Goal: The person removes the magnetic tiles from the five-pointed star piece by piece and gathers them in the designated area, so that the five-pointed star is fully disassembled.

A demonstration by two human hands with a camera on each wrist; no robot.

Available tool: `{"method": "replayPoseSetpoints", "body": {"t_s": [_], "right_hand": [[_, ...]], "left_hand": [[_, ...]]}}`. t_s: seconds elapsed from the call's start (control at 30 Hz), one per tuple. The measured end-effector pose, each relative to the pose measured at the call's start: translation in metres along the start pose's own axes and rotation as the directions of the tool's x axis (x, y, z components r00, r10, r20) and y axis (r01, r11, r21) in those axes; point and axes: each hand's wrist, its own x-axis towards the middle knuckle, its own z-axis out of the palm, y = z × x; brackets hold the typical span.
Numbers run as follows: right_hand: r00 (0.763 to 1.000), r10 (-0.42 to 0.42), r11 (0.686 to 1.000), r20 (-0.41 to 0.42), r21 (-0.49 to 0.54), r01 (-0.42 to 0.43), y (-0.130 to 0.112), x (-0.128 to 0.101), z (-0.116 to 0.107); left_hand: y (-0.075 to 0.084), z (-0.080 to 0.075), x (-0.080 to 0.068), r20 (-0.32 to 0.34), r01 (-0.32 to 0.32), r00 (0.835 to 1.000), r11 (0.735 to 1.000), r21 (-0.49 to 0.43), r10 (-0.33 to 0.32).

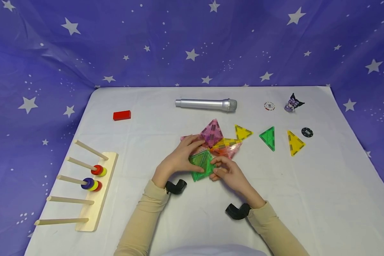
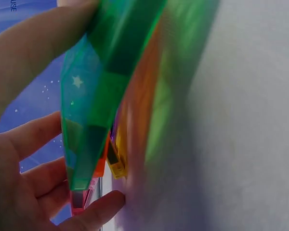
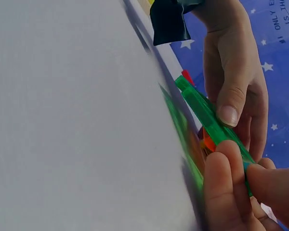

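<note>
A: Head view. Both hands pinch the green tile mid-worktop, left hand on its far-left edge, right hand on its near-right corner, tilting it up against the pink tile.

B: Left wrist view: translucent green plastic with a hard rim, left fingers curled behind it.

A: Right wrist view: the tile's edge is thin and the right fingertips clamp it.

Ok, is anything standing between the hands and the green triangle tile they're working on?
No. Both the left hand and the right hand already grip the green triangle tile directly, thumb and fingers on its edges. It touches the joined pink and orange tiles behind it.
</note>
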Motion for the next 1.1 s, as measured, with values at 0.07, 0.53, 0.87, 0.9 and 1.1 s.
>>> {"method": "replayPoseSetpoints", "body": {"t_s": [0.07,0.53,0.87,0.9,1.1], "right_hand": [[1.0,0.004,0.999,-0.004,0.04,-0.004,-0.0002,-0.0003,0.0001],[0.998,0.007,0.996,-0.06,0.092,-0.002,0.0022,0.0025,-0.0012],[0.998,0.027,0.993,-0.063,0.115,-0.02,0.0025,0.0027,-0.0025],[0.998,0.026,0.993,-0.062,0.118,-0.019,0.0028,0.0027,-0.0027],[0.999,0.013,0.991,-0.047,0.131,-0.007,0.005,0.0024,-0.0048]], "left_hand": [[0.0009,-0.0007,0.0002,0.001,0.001,1.0,1.0,0.008,-0.001],[0.0053,-0.0032,0.0004,-0.018,0.083,0.996,0.997,0.009,-0.083],[0.0037,-0.0015,0.0003,-0.016,0.069,0.998,0.997,0.019,-0.068],[0.0031,-0.001,0.0003,-0.016,0.065,0.998,0.998,0.017,-0.065],[0.0004,0.001,0.0,-0.007,0.048,0.999,0.999,0.006,-0.048]]}}
